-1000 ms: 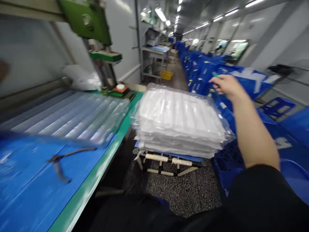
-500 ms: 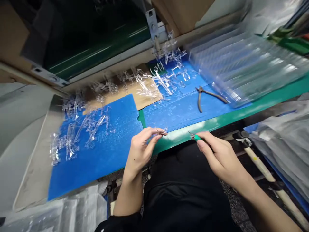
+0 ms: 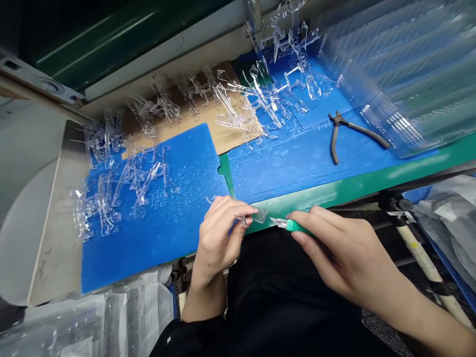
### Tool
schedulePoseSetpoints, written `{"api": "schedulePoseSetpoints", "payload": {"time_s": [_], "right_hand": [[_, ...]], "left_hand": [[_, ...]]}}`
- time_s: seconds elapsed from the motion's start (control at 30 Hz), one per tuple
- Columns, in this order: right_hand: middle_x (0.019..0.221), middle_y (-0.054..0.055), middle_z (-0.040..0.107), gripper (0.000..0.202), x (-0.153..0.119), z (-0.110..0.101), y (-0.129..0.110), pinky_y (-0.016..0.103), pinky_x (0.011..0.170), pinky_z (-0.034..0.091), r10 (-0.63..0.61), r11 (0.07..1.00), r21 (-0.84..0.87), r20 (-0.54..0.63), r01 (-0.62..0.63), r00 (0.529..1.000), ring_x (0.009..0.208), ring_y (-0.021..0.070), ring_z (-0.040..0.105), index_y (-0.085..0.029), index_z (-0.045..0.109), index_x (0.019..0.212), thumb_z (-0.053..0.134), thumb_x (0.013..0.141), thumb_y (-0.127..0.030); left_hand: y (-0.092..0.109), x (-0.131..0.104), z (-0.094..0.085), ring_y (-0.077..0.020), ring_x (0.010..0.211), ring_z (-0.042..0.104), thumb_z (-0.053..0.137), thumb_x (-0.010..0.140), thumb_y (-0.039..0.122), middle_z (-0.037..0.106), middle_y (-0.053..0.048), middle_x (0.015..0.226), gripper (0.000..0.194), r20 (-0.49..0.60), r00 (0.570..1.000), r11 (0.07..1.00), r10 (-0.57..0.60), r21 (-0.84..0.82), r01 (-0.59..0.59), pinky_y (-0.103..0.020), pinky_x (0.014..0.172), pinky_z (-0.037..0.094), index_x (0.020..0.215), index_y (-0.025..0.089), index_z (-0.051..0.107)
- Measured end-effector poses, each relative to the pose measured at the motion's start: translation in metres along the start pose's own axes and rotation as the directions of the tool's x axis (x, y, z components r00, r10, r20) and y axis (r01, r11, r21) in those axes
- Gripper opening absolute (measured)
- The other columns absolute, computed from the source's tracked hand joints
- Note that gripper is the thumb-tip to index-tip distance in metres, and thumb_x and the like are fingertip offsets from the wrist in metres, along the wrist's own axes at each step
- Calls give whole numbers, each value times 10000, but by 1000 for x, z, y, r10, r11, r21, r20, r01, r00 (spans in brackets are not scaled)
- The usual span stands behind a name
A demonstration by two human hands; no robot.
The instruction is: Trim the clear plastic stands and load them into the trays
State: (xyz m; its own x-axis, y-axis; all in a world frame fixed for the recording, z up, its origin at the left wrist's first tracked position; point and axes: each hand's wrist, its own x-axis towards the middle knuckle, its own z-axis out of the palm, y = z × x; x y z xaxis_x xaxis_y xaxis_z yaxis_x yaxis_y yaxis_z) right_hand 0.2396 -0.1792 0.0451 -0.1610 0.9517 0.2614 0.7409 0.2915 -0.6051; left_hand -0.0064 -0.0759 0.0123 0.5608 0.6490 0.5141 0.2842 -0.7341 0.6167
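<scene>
My left hand is closed on a clear plastic part, whose flat end sticks out past the fingertips toward the right. Most of that part is hidden by the fingers. My right hand grips a craft knife with a green handle and a metal collar. Its pointed blade faces left, close to the end of the clear part; whether they touch I cannot tell. Both hands are over the green front edge of the bench.
Cutting pliers with brown handles lie on the blue sheet. Several clear plastic mouldings spread over the left blue sheet and the cardboard. Stacked clear trays stand at the right. A green roller runs behind.
My hands have come closer together, bringing the knife blade up to the clear part. More of the part now shows beyond my left fingers. The view has shifted nearer the bench.
</scene>
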Motion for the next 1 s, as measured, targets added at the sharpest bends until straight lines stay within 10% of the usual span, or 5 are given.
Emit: {"api": "schedulePoseSetpoints", "payload": {"time_s": [1.0], "right_hand": [[899, 41, 742, 199, 1, 7, 9, 347, 639, 477, 21, 1000, -21, -70, -22, 997, 698, 201, 720, -215, 716, 1175, 530, 1171, -287]], "left_hand": [[12, 3, 4, -186, 822, 668, 643, 1094, 126, 771, -48, 945, 132, 37, 999, 1000, 2, -11, -2, -378, 784, 442, 1170, 208, 712]]}}
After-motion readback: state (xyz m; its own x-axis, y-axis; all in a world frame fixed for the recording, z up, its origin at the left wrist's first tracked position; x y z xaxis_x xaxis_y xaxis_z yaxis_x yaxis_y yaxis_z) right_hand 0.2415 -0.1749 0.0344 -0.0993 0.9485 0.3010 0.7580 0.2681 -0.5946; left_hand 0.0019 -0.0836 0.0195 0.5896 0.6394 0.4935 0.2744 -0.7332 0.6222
